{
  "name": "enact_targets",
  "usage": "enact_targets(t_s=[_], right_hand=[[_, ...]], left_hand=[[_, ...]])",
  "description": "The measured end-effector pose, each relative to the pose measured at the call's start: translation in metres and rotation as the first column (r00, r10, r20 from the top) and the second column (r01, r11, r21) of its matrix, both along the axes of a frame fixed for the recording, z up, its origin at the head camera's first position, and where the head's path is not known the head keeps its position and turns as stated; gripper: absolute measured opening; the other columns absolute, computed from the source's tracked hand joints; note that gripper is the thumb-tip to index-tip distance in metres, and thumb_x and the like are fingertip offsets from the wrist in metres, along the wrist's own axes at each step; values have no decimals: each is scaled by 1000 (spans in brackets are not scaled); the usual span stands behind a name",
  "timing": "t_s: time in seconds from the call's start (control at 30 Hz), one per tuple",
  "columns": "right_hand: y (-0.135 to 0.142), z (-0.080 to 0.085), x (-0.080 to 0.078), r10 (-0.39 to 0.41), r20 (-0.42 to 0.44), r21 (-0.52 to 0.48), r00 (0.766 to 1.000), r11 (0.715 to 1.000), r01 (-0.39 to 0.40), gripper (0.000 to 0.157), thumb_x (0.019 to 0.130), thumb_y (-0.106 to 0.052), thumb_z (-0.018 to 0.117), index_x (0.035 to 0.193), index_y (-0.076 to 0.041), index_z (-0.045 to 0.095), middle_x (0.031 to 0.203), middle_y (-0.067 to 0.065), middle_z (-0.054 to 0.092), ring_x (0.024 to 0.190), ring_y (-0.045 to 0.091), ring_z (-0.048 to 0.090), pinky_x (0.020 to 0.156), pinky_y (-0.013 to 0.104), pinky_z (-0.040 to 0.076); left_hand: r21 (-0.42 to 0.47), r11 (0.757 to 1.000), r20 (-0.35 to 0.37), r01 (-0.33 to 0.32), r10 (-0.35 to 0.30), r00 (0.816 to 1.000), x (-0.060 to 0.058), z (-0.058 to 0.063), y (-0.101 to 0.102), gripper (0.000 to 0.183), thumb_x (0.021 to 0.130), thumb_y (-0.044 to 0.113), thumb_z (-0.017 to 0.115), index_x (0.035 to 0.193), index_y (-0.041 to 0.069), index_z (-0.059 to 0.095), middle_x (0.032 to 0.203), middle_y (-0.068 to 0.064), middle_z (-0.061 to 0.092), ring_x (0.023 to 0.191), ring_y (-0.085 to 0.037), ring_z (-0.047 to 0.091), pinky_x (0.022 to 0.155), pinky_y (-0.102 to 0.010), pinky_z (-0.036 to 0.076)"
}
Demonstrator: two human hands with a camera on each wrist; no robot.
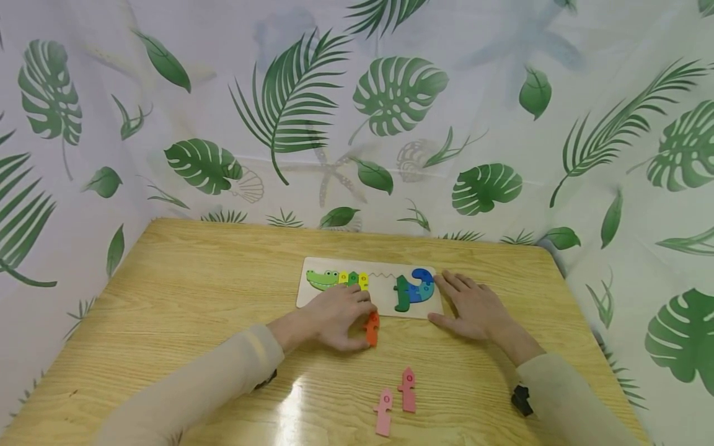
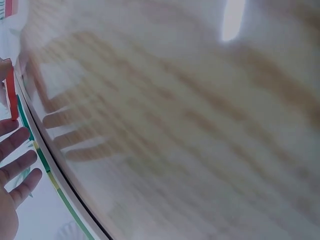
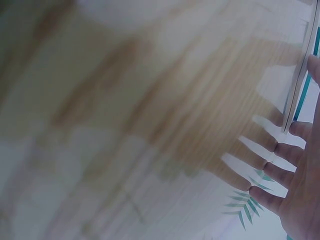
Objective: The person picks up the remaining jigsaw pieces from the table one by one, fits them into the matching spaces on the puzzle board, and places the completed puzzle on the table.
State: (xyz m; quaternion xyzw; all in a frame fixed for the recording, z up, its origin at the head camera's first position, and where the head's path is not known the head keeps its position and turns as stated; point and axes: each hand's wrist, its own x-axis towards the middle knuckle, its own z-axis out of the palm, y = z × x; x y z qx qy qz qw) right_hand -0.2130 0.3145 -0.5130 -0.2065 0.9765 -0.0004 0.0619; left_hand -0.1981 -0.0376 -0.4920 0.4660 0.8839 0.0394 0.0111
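My left hand point(image 1: 338, 316) pinches an orange puzzle piece point(image 1: 372, 329) between thumb and fingers, just in front of the wooden puzzle board point(image 1: 382, 308). The same orange piece point(image 2: 12, 92) shows edge-on in the left wrist view. On the board lie a green crocodile head point(image 1: 321, 279), yellow and green pieces beside it, a dark green leg piece point(image 1: 401, 294) and a blue tail point(image 1: 427, 285). A bare stretch with a zigzag outline lies between them. At the board's right end rests my right hand point(image 1: 474, 306), fingers extended, thumb at the near corner.
Two loose puzzle pieces, a light pink one point(image 1: 383, 412) and a darker pink one point(image 1: 408, 390), lie on the wood-grain table point(image 1: 223, 266) nearer to me. A leaf-patterned cloth point(image 1: 346, 124) hangs behind the table and along its sides.
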Motion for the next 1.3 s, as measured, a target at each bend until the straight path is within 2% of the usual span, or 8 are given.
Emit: enact_targets(t_s=[0.2, 0.53, 0.8, 0.9, 1.13, 1.3], right_hand=[[0, 2, 1, 1, 1, 1, 1000, 1000, -1, 100, 95, -81, 45, 168, -16, 27, 173, 16, 32, 155, 47, 38, 116, 73, 37], [-2, 2, 2, 8, -14, -8, 1000, 1000, -8, 99, 95, -80, 47, 168, -14, 30, 172, 17, 34, 154, 47, 39, 115, 72, 38], [-2, 2, 2, 7, -21, -15, 1000, 1000, -7, 99, 95, -80, 48, 167, -15, 31, 172, 17, 35, 153, 47, 40, 115, 71, 39], [-2, 1, 2, 6, -16, -19, 1000, 1000, -6, 99, 95, -80, 48, 168, -15, 30, 172, 17, 34, 154, 47, 40, 115, 71, 38], [-1, 0, 2, 2, -14, -12, 1000, 1000, -3, 99, 95, -80, 48, 168, -16, 29, 172, 17, 34, 154, 46, 39, 116, 71, 38], [-2, 1, 2, -1, -16, -17, 1000, 1000, 1, 99, 95, -80, 48, 168, -15, 30, 172, 16, 34, 154, 46, 39, 116, 71, 38]], left_hand=[[16, 1000, -19, -4, 4, 1000, -7, -2, 1, 63, 92, 65, 62, 136, 19, 66, 125, 2, 69, 108, -17, 60, 89, -33, 52], [-5, 999, 3, -45, 45, 999, -19, -3, 1, 68, 93, 66, 60, 141, 17, 64, 135, -2, 68, 121, -21, 61, 99, -38, 53], [11, 998, -35, -61, 62, 997, -31, -8, -1, 67, 93, 64, 63, 139, 16, 65, 131, -3, 68, 114, -20, 60, 93, -36, 53], [16, 997, -25, -75, 75, 997, -36, -8, -1, 66, 93, 63, 63, 139, 16, 65, 131, -3, 67, 115, -20, 59, 93, -37, 53], [29, 995, 46, -94, 92, 995, -43, -5, 0, 68, 94, 58, 64, 144, 11, 62, 143, -7, 64, 131, -25, 59, 111, -41, 51], [34, 994, 54, -101, 99, 994, -47, -3, 1, 69, 94, 57, 64, 145, 11, 62, 143, -8, 64, 131, -26, 60, 113, -41, 50]])
